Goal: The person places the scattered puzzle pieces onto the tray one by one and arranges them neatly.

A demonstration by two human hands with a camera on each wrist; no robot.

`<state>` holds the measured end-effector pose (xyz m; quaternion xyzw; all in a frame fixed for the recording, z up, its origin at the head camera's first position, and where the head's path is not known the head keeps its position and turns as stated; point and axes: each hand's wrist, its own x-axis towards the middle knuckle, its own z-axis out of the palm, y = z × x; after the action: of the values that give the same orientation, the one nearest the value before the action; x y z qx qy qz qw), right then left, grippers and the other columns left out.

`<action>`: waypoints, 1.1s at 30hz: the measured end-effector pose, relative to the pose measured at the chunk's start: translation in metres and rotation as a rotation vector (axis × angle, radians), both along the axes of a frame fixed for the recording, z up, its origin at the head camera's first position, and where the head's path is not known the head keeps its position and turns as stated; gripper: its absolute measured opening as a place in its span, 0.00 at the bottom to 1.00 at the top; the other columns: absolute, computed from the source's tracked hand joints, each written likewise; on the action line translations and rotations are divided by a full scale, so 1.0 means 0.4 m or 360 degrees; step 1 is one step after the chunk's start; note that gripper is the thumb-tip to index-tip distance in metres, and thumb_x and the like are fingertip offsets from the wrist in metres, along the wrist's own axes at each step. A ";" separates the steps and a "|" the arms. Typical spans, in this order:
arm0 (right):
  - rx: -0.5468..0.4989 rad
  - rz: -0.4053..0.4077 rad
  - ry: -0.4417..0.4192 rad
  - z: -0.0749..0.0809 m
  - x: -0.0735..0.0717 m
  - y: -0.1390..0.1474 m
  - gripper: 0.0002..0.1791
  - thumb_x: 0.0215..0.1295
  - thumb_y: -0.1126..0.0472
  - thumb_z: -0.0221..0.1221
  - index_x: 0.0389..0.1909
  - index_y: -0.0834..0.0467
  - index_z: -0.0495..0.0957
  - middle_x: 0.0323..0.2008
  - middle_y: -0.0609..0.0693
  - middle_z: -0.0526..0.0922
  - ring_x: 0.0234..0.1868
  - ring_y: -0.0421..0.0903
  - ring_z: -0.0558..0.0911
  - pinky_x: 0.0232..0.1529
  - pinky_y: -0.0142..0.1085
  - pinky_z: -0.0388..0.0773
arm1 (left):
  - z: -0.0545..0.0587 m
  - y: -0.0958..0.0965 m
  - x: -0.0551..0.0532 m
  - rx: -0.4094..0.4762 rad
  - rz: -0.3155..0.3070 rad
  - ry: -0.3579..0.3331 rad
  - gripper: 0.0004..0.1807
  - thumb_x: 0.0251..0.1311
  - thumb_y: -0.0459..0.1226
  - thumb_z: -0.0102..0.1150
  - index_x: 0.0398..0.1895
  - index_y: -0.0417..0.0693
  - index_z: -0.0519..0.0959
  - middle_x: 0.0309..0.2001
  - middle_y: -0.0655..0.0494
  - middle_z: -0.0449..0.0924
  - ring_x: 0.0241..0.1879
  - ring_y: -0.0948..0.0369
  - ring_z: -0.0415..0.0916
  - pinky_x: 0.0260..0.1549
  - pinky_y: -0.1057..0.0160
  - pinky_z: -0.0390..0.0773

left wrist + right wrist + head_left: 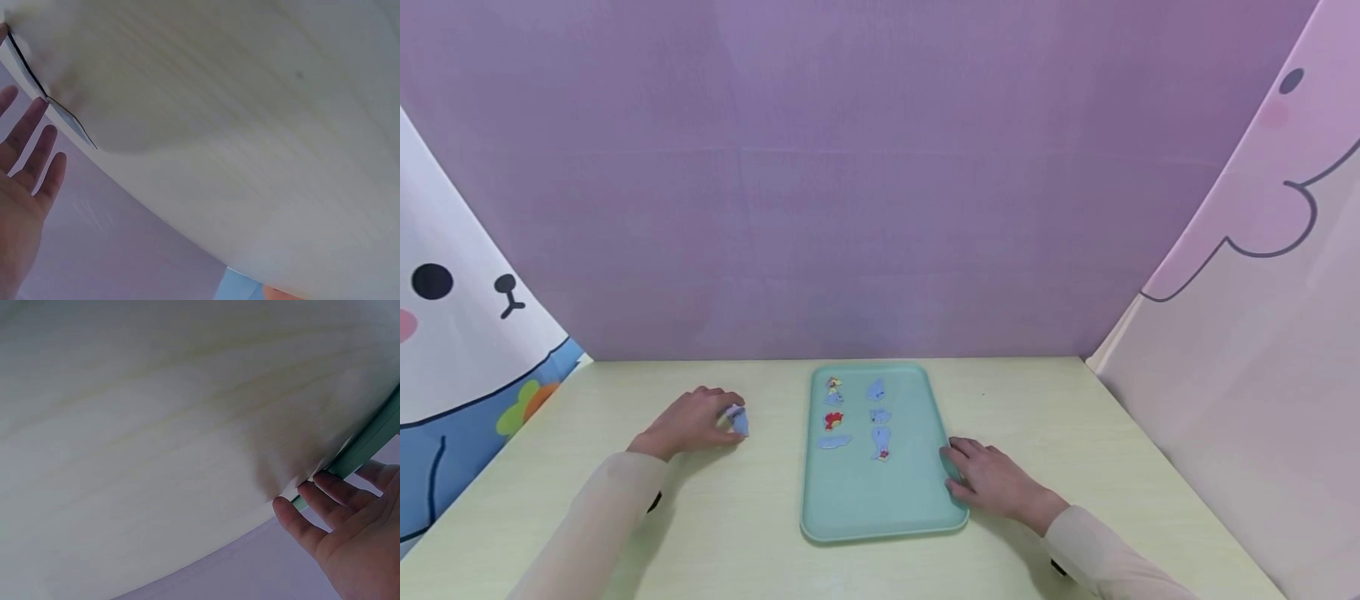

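Observation:
At the left of the head view, my left hand (696, 421) holds a small flat blue printed piece (739, 420) between thumb and fingers, just above the table. In the left wrist view this thin piece (70, 119) shows edge-on and bent, with fingertips against it. My right hand (996, 482) rests at the right edge of the green tray (887, 508), fingertips touching its rim. On the tray lie several flat cutout pieces in two columns: blue ones (881, 439), a red one (833, 420) and a yellow-and-blue one (834, 390).
The pale wooden table (760, 517) extends on both sides of the tray. A purple backdrop (880, 183) rises behind it. Printed cartoon cloths hang at the left (467, 333) and right (1247, 350).

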<state>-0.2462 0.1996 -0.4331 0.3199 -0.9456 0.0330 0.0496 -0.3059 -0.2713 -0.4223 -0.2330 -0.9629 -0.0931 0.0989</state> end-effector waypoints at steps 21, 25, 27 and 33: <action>-0.0019 0.0007 -0.0014 0.000 0.001 0.002 0.26 0.64 0.50 0.50 0.58 0.61 0.68 0.58 0.59 0.70 0.59 0.55 0.70 0.49 0.52 0.72 | 0.022 0.089 0.048 -0.0074 -0.0149 0.0132 0.27 0.39 0.52 0.66 0.45 0.53 0.79 0.43 0.56 0.79 0.44 0.54 0.73 0.41 0.50 0.72; -0.0011 0.0002 -0.0017 0.000 0.001 0.003 0.26 0.64 0.49 0.50 0.58 0.61 0.68 0.58 0.59 0.70 0.59 0.55 0.70 0.49 0.53 0.72 | 0.029 0.109 0.061 -0.0070 -0.0186 0.0138 0.26 0.40 0.52 0.66 0.45 0.53 0.79 0.44 0.56 0.79 0.45 0.54 0.73 0.42 0.51 0.72; -0.0009 0.0003 -0.0014 0.000 0.001 0.003 0.26 0.64 0.49 0.50 0.58 0.61 0.68 0.58 0.58 0.70 0.59 0.55 0.70 0.49 0.52 0.72 | 0.031 0.118 0.067 -0.0064 -0.0211 0.0141 0.26 0.41 0.52 0.66 0.45 0.54 0.79 0.44 0.57 0.79 0.46 0.54 0.73 0.43 0.51 0.72; -0.0017 0.0013 -0.0005 0.001 0.002 0.003 0.26 0.64 0.50 0.51 0.58 0.61 0.68 0.58 0.58 0.70 0.58 0.55 0.71 0.49 0.52 0.72 | 0.031 0.147 0.086 -0.0075 -0.0279 0.0158 0.26 0.42 0.53 0.65 0.46 0.55 0.78 0.45 0.59 0.79 0.47 0.55 0.72 0.45 0.51 0.71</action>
<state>-0.2453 0.2010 -0.4326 0.3235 -0.9441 0.0388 0.0496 -0.2715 -0.2124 -0.4100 -0.3229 -0.9347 -0.0670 0.1323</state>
